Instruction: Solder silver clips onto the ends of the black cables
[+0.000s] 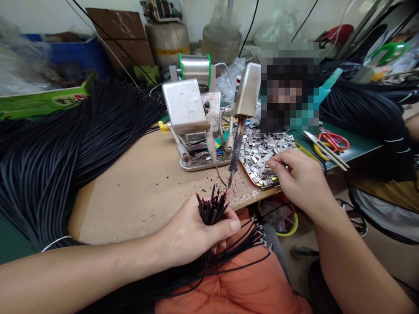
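Note:
My left hand (193,233) is wrapped round a bundle of black cables (211,210), their red-tipped ends pointing up over the table's front edge. Just above those ends hangs the tip of a soldering iron (238,144), fixed in a metal soldering machine (185,107) with a thin feed tube beside it. My right hand (299,176) is at the front right of a tray (248,173) heaped with small silvery metal plates (258,150). Its thumb and forefinger are pinched together; what lies between them is hidden. Cables with metal pieces on their ends (263,237) lie across my lap.
A solder wire spool (195,70) sits behind the machine. Thick black cable bundles (108,126) cover the left side. Tweezers (325,150) and red-handled scissors (337,140) lie right of the tray. Below the table edge stands a yellow-rimmed bin (296,220). Another person is across the table.

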`<action>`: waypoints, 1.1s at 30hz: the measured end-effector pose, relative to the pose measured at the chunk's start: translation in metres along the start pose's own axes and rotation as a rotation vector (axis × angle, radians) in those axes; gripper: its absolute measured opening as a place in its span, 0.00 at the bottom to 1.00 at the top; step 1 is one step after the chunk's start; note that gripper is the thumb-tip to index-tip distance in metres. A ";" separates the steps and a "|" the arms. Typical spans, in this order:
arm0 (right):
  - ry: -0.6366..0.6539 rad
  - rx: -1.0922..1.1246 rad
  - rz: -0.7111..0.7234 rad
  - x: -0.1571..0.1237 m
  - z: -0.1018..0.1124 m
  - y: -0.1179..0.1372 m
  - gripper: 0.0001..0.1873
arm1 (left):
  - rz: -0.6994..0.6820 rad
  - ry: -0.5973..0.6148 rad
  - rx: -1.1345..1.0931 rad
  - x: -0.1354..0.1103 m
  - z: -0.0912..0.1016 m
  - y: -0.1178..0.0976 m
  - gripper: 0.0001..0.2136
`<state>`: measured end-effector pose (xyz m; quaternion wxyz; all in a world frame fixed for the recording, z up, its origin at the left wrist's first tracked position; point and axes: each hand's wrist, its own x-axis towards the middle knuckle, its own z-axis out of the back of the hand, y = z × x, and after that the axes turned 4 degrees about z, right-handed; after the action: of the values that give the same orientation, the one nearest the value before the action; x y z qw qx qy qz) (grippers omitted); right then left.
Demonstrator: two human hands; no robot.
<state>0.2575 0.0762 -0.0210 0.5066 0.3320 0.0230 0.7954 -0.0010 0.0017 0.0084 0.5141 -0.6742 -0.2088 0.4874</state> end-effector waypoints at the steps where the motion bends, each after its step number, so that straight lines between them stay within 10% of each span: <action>1: 0.021 0.005 -0.011 -0.001 0.003 0.002 0.04 | 0.001 0.006 0.006 0.000 0.000 0.000 0.10; 19: 0.156 0.015 -0.095 -0.004 -0.008 0.014 0.07 | -0.002 0.097 -0.027 0.002 0.005 0.007 0.11; 27: -0.062 0.214 -0.219 -0.017 0.009 0.034 0.02 | -0.025 0.144 0.003 0.001 0.008 0.004 0.12; 33: 0.321 0.792 -0.326 -0.036 0.013 0.088 0.03 | -0.085 0.201 0.074 0.002 0.008 0.002 0.09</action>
<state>0.2052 -0.0003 0.0038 0.4493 0.3646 0.4556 0.6765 -0.0074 0.0062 0.0060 0.5770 -0.6908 -0.1665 0.4027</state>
